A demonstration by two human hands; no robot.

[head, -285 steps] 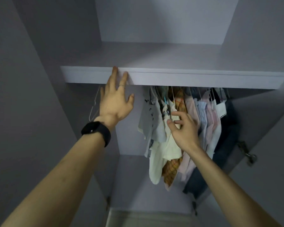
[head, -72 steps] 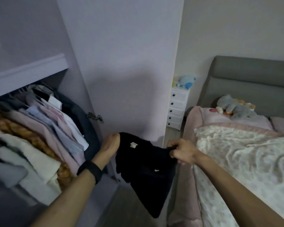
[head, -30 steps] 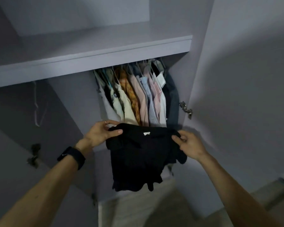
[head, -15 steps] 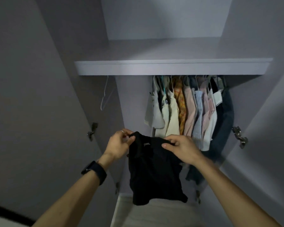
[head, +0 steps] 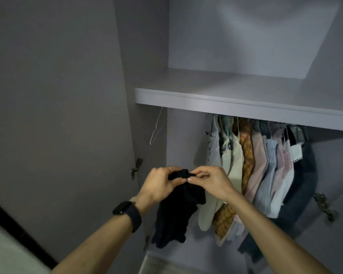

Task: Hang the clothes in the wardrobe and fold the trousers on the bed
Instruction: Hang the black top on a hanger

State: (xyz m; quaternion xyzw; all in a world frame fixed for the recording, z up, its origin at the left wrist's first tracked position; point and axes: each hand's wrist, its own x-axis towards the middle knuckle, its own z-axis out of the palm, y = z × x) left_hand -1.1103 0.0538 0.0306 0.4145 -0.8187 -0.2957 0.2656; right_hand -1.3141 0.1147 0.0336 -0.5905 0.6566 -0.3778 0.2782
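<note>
A black garment (head: 176,210) hangs bunched in front of the open wardrobe. My left hand (head: 158,184) and my right hand (head: 212,182) both pinch its top edge, close together, fingertips almost touching. The cloth drapes down below them. An empty wire hanger (head: 156,128) dangles at the left end of the hidden rail, above and left of my hands. Several hung clothes (head: 261,169) fill the rail's right side: white, cream, orange check, pink, pale blue, dark denim.
A shelf (head: 236,105) runs above the rail. The left wardrobe door (head: 57,115) stands open with a hinge (head: 136,168) near my left hand. The right door's hinge (head: 325,206) shows at the far right. Pale floor lies below.
My hands have drawn together, gathering the garment's top into a bunch. The view has shifted left and up, so the wardrobe sits further right.
</note>
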